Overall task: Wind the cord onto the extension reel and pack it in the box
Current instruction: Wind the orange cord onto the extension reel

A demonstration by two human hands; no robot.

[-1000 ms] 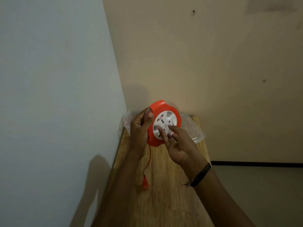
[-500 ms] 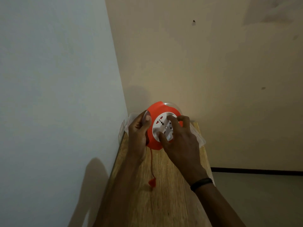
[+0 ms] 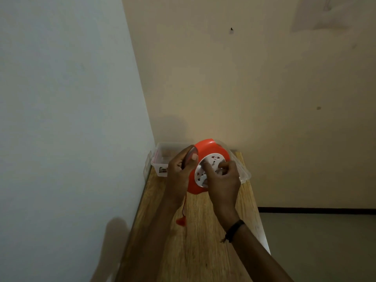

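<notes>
Left hand (image 3: pixel 180 169) and right hand (image 3: pixel 222 178) grip the round orange extension reel (image 3: pixel 205 155) before a clear plastic box (image 3: pixel 162 157), its contents unclear.

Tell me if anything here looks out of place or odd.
Nothing looks damaged or spilled. The only loose end is the cord hanging below the reel, its red plug dangling above the wooden table, not yet wound in.

Orange reel (image 3: pixel 205 155) held tilted, short cord (image 3: pixel 183 206) dangling; clear box (image 3: pixel 160 165) open behind.
</notes>
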